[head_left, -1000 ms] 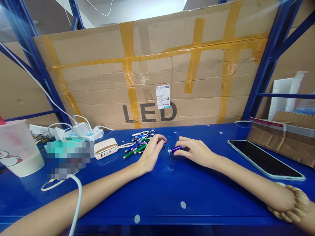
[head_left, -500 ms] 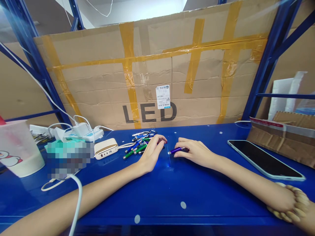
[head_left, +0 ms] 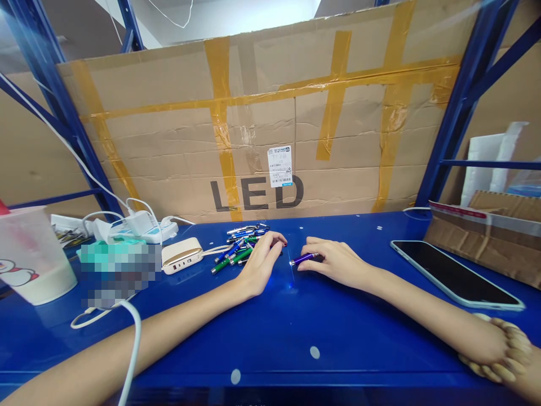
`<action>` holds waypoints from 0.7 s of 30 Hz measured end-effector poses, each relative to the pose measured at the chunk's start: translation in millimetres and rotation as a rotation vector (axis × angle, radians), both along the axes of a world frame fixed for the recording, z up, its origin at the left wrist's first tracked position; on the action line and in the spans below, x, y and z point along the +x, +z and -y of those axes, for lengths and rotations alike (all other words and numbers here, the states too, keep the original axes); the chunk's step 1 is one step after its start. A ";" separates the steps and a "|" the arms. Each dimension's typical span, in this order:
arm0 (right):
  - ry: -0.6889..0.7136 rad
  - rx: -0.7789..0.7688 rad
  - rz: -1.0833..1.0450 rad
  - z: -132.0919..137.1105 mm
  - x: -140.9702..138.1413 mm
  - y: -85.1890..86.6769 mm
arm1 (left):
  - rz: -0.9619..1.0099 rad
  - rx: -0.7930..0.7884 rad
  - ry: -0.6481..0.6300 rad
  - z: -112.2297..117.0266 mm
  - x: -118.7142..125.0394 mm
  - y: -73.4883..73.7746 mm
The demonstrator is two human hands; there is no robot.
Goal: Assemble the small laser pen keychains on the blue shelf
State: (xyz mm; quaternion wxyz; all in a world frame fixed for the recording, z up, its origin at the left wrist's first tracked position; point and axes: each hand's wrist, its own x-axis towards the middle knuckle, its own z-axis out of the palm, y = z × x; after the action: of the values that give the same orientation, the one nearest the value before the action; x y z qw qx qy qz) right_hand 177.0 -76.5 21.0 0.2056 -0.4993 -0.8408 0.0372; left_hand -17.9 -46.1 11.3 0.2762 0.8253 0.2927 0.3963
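Note:
My right hand [head_left: 336,262] pinches a slim purple metal pen [head_left: 303,259] by its rear end, with the silver tip pointing left. My left hand [head_left: 262,264] rests curled on the blue table [head_left: 359,338] at the right edge of a loose pile of blue, green and silver pens [head_left: 239,248]. A dark pen end shows beneath its fingers, and I cannot tell whether they grip it. The two hands are a short gap apart. A wooden bead bracelet [head_left: 502,349] circles my right wrist.
A cream power bank [head_left: 181,255] with a cable sits left of the pile. Behind it are a power strip with chargers [head_left: 143,228], a pixelated patch and a plastic cup [head_left: 31,254]. A phone [head_left: 454,274] lies on the right. Taped cardboard [head_left: 253,129] stands behind.
The purple pen has turned slightly, its tip lower in the picture. My right hand has shifted a little to the left. My left hand has barely moved.

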 end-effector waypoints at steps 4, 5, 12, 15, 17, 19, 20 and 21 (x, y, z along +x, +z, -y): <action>0.023 -0.022 -0.008 0.1 0.6 0.6 | -0.004 -0.004 0.003 0.8 -0.1 0.0; 0.027 -0.023 -0.003 0.1 0.8 0.5 | -0.003 -0.003 0.003 0.9 -0.1 -0.1; 0.019 0.008 -0.010 1.2 -0.4 0.4 | -0.007 -0.003 0.004 0.6 -0.2 0.3; -0.009 0.027 -0.011 2.8 -2.2 1.4 | -0.007 0.000 -0.001 0.0 -0.2 0.3; -0.024 0.047 -0.007 3.5 -2.8 2.0 | -0.007 0.004 0.000 -0.1 0.0 0.3; -0.030 0.061 0.004 3.6 -2.7 2.4 | -0.009 0.006 0.002 0.3 0.1 0.6; -0.029 0.064 0.010 3.6 -2.4 2.6 | -0.011 0.005 0.004 0.6 0.2 0.8; -0.028 0.066 0.014 3.5 -2.2 2.7 | -0.014 0.004 0.005 0.9 0.2 1.1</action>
State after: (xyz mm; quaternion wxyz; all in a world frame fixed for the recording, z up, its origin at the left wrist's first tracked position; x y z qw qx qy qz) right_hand 174.8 -80.0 23.7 0.2166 -0.5041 -0.8360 0.0030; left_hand -17.6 -47.0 12.4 0.2715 0.8279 0.2960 0.3915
